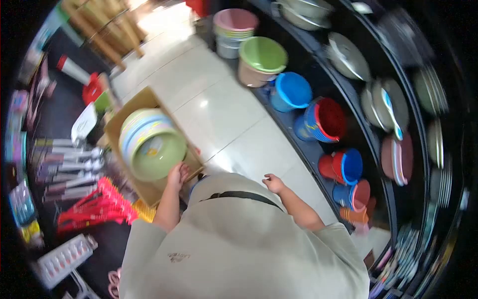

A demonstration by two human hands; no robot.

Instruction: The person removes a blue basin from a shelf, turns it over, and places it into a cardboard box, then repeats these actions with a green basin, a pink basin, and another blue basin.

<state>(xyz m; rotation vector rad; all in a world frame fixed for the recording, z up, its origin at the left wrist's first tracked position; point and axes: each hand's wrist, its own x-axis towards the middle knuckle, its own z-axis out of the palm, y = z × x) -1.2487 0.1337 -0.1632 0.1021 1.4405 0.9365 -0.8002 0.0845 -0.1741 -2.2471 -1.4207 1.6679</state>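
Observation:
My left hand [178,175] hangs at the near right side of a cardboard box [194,160], overlapping the rim of a green basin [158,158] in this view. Its fingers are loosely bent, and nothing shows in them. The green basin lies tilted in the box, in front of a stack of pale basins [143,119]. Over the tiled floor, on the other side of my body, my right hand [273,183] is held out with thumb and fingers apart and no object in it.
Buckets, among them a green-topped one [263,54] and a blue one [293,91], line the low shelf on the right. Metal basins [348,56] fill the shelf above. At left, a dark display table [59,112] carries brushes and red plastic goods [102,207]. Wooden poles [99,30] stand beyond.

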